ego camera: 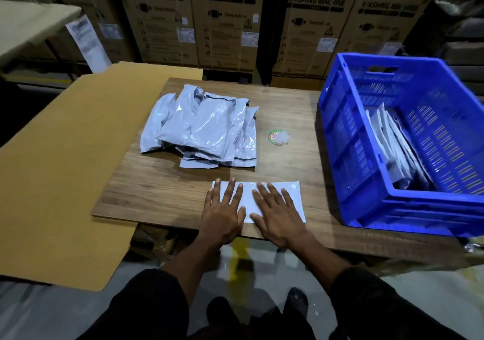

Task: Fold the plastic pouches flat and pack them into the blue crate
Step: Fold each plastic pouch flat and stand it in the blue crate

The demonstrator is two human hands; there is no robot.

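Both flat-fingered hands, left hand and right hand, are pressing one pale plastic pouch flat, several folded pouches already sitting in the blue plastic crate, a heap of grey pouches waiting.

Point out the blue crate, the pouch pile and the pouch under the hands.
crate [337, 119], head view, left wall.
pouch pile [201, 124], head view, top pouch.
pouch [294, 195], head view, bare right end.
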